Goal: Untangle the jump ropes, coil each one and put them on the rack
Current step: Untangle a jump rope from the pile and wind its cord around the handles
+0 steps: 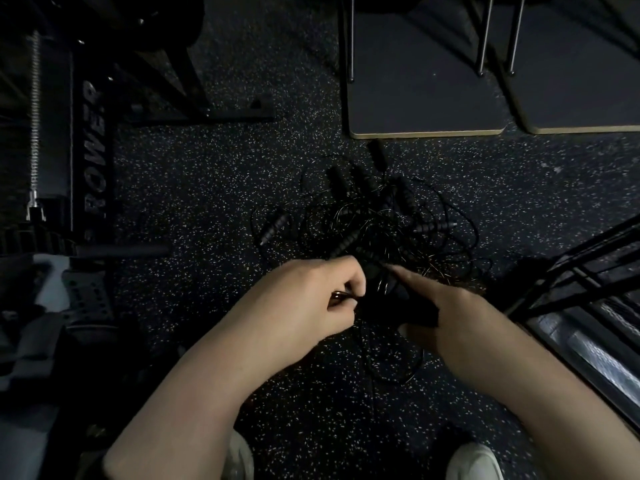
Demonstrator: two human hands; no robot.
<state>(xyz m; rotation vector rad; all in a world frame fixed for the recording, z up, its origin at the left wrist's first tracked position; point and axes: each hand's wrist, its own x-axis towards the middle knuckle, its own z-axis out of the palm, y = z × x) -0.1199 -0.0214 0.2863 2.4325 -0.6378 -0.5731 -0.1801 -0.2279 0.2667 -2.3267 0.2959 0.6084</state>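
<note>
A tangle of black jump ropes lies on the speckled rubber floor, with several ribbed black handles poking out of thin looping cords. My left hand is curled, pinching a cord and a small shiny end piece near the pile's front edge. My right hand holds a dark bundle of rope against the palm, its index finger stretched out toward the pile. A loose cord loop trails on the floor below my hands. A black wire rack stands at the right.
A rower machine with a chain fills the left side. Two dark boards with metal legs stand at the back right. My pale shoes show at the bottom edge. The scene is very dim.
</note>
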